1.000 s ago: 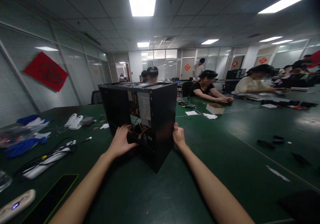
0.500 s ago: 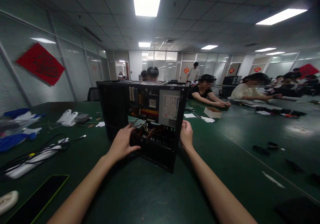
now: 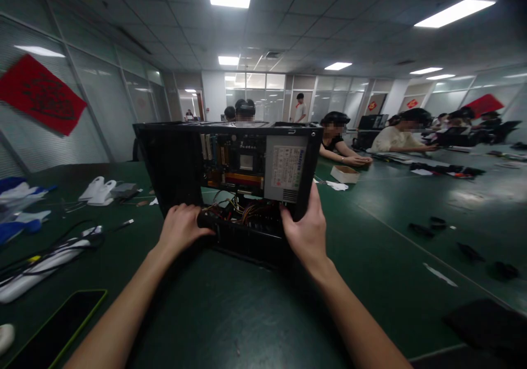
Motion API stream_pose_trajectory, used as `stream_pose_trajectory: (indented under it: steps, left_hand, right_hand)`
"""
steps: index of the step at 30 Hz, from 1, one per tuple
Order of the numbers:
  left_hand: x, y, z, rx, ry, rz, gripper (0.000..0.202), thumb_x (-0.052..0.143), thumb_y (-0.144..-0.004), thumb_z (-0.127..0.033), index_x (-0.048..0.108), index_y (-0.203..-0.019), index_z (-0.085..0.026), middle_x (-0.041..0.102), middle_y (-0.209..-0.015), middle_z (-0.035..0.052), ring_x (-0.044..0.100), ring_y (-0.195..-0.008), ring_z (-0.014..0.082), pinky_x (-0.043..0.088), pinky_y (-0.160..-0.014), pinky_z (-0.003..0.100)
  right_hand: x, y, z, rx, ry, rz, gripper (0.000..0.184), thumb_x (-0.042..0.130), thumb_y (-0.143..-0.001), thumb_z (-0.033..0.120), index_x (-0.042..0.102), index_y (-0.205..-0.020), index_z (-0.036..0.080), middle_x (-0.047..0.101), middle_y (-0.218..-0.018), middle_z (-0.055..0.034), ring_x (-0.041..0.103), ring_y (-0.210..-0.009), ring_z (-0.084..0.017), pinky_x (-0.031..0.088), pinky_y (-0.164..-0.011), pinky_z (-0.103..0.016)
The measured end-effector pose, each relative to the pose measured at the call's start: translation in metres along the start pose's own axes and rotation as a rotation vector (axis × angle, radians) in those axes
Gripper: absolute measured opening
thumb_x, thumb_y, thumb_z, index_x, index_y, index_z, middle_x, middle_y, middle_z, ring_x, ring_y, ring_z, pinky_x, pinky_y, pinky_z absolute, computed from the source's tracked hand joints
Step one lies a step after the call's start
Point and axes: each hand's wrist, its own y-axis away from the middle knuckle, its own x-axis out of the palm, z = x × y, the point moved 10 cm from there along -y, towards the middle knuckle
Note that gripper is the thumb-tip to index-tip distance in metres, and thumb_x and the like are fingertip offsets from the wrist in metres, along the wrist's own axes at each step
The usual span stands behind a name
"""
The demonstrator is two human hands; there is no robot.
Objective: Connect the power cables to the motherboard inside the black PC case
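Note:
A black computer case [image 3: 247, 242] stands in front of me on the green table, its near side open. Inside show the motherboard [image 3: 224, 160], a power supply [image 3: 284, 168] with a white label, and a tangle of thin cables [image 3: 251, 210]. My left hand [image 3: 183, 229] grips the lower left of the case, fingers over the edge of the opening and thumb along the near panel. On the right edge, my right hand [image 3: 307, 226] wraps round the case with its thumb inside; its other fingers are mostly hidden behind.
Left on the table lie a white power strip [image 3: 45, 267] with black cable, a phone [image 3: 61, 325] and white plastic pieces [image 3: 96, 190]. A small open box [image 3: 345, 174] and dark parts [image 3: 469, 251] lie to the right. Co-workers [image 3: 343, 144] sit beyond.
The case has turned slightly and come a little nearer. My right hand has moved from behind its right edge to a grip with the thumb inside. My left hand has shifted left and down with it.

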Motion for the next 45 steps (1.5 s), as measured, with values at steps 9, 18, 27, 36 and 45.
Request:
stream_pose_trajectory:
  steps: [9,18,27,36,45]
  left_hand:
    - [-0.006,0.030,-0.033,-0.054,-0.009,-0.151,0.046,0.077,-0.072,-0.060,0.066,-0.090,-0.019,0.072,-0.097,0.0089,0.059,-0.093,0.0313,0.038,-0.085,0.046]
    - [0.000,0.019,-0.072,-0.035,-0.050,-0.225,0.040,0.069,-0.083,-0.056,0.065,-0.101,-0.020,0.069,-0.100,0.0116,0.058,-0.095,0.0323,0.038,-0.083,0.047]
    - [-0.001,0.022,-0.072,0.063,-0.040,-0.130,0.034,0.057,-0.093,-0.047,0.065,-0.109,-0.018,0.069,-0.103,0.0115,0.059,-0.094,0.0308,0.038,-0.078,0.043]
    - [-0.002,0.025,-0.077,0.080,-0.052,-0.148,0.037,0.046,-0.098,-0.040,0.065,-0.117,-0.015,0.068,-0.107,0.0145,0.058,-0.098,0.0314,0.038,-0.082,0.045]
    - [-0.005,0.027,-0.080,0.100,-0.076,-0.180,0.035,0.051,-0.095,-0.036,0.065,-0.118,-0.014,0.068,-0.106,0.0138,0.058,-0.097,0.0306,0.040,-0.083,0.045]
  right_hand:
    - [-0.011,0.003,-0.068,0.132,0.116,-0.055,0.073,0.049,-0.077,0.023,0.041,-0.149,0.009,0.071,-0.092,-0.0118,0.062,-0.058,-0.021,0.056,-0.060,-0.039]
    - [0.007,-0.040,-0.131,0.104,0.141,-0.060,0.072,0.050,-0.072,0.025,0.046,-0.142,0.007,0.070,-0.090,-0.0127,0.050,-0.046,-0.016,0.049,-0.054,-0.034]
    - [0.018,0.003,-0.151,0.263,0.024,-0.063,0.048,0.047,-0.085,0.031,0.056,-0.128,0.010,0.069,-0.097,-0.0146,0.066,-0.083,-0.026,0.053,-0.077,-0.043]
    - [-0.003,0.012,-0.064,-0.295,0.124,-0.189,0.070,0.064,-0.085,0.034,0.032,-0.145,0.018,0.039,-0.144,-0.0186,0.036,-0.140,-0.034,0.033,-0.113,-0.059]
    - [0.123,0.019,0.002,-0.040,0.110,0.892,0.048,0.056,-0.095,0.049,0.058,-0.126,0.013,0.070,-0.114,-0.0176,0.068,-0.105,-0.030,0.052,-0.089,-0.039]
